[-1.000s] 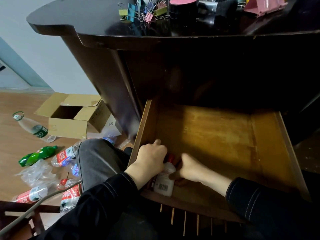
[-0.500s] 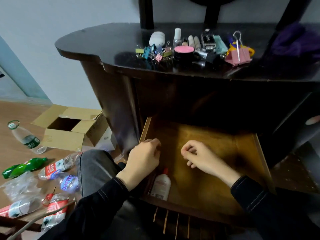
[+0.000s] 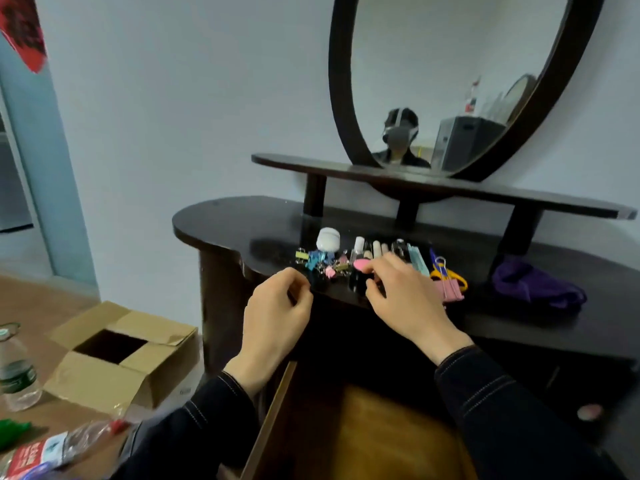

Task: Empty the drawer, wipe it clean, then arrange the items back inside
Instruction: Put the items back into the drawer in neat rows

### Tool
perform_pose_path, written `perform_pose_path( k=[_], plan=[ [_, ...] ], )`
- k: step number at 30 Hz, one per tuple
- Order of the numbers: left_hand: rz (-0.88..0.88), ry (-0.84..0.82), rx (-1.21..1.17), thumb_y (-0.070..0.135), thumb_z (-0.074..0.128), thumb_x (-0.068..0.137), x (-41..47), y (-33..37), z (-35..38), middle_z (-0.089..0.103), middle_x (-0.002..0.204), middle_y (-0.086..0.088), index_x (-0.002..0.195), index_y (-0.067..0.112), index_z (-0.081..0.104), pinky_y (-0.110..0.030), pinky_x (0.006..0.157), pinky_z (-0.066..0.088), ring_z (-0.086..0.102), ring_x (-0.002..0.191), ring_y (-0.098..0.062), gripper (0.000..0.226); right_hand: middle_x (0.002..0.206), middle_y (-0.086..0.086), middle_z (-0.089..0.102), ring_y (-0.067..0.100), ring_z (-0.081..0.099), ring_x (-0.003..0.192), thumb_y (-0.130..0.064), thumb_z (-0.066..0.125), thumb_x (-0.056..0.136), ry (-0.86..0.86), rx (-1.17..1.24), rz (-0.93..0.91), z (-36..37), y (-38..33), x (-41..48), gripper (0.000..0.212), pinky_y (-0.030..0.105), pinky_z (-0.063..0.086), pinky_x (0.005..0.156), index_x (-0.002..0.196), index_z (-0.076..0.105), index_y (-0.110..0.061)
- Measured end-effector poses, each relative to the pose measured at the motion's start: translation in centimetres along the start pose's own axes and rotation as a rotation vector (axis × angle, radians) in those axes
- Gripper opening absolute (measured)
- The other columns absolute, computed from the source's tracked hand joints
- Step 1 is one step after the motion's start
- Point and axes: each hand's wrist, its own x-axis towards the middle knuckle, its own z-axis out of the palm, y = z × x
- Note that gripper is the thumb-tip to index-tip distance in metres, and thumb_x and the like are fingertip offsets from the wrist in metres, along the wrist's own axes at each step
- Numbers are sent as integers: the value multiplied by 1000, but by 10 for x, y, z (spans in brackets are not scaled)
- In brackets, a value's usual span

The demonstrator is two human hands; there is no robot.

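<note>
The wooden drawer (image 3: 367,431) stands pulled out below the dark dressing table (image 3: 242,230); only its back part shows. On the tabletop lies a cluster of binder clips (image 3: 320,263), a white round case (image 3: 328,239), small tubes (image 3: 375,249) and a black jar with a pink lid (image 3: 360,266). My left hand (image 3: 277,313) hovers at the table's front edge, fingers loosely curled, holding nothing I can see. My right hand (image 3: 405,299) reaches over the items just right of the jar, fingers bent down onto them; whether it grips anything is hidden.
A purple cloth (image 3: 536,287) lies at the right of the tabletop, beside yellow scissors (image 3: 453,275) and a large pink clip (image 3: 450,292). An open cardboard box (image 3: 114,355) and plastic bottles (image 3: 17,375) are on the floor at left. A shelf (image 3: 450,194) and mirror rise behind.
Both hands have risen out of the drawer to the tabletop. The view has tilted up; the white bottle left in the drawer's front corner is out of view.
</note>
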Motion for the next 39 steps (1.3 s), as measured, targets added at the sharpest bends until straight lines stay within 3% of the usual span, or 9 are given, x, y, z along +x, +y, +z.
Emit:
perform_pose_path(
  k=[5,9,12,17,22,25,30,34,39],
  plan=[
    [-76,44,25,29,57,85,62,17,5,61,79,14,81,31,60,-20,56,35,57,74,-6,5,93,-20,52,-1,53,87,-37,58,93,-157,174,54,6,12,13,39,23,47,68,130,52,-46],
    [-154,-140,169,31,55,85,121,27,27,61,103,1,95,24,62,-35,72,46,54,100,-24,15,91,-18,59,-3,54,71,-35,65,89,-182,444,162,5,17,16,34,16,42,63,114,59,-56],
    [-267,-356,332,45,58,86,151,29,47,58,122,-12,116,15,56,-46,93,47,49,116,-36,42,84,-11,65,0,50,57,-26,70,87,-174,653,265,3,18,18,26,16,45,60,100,68,-49],
    [-405,-488,409,57,64,74,169,10,72,58,130,-13,133,13,48,-45,100,47,51,123,-37,75,79,-6,63,5,58,69,-23,70,85,-137,832,381,-2,19,20,17,27,51,70,95,75,-36],
    [-419,-478,167,32,74,73,182,-14,74,71,106,-12,109,9,67,-35,81,54,66,93,-25,44,80,-3,65,9,62,74,-18,69,86,-124,878,425,-5,18,20,17,33,54,76,95,75,-30],
    [-366,-259,30,32,78,70,177,-19,67,72,76,-7,77,9,73,-28,62,50,65,70,-21,24,82,-2,69,3,60,67,-17,68,87,-116,878,432,-7,17,18,15,27,53,72,95,75,-28],
    [-218,123,-351,19,76,77,159,-3,48,66,100,-1,108,19,65,-27,69,50,65,86,-17,32,85,4,72,2,60,63,-13,65,90,-72,906,452,-12,17,17,16,16,50,60,93,75,-25],
    [-192,45,-807,8,69,89,127,29,45,62,107,-12,111,24,52,-33,62,61,73,78,-25,32,82,1,73,1,60,58,-7,62,92,-18,973,469,-18,15,15,18,14,43,50,95,75,-20],
    [-127,-63,-836,0,64,86,100,53,64,62,94,-19,106,24,48,-35,49,57,67,60,-25,34,71,-3,70,5,59,58,-2,61,92,154,1042,458,-27,12,3,22,15,42,50,94,75,-19]
  ],
)
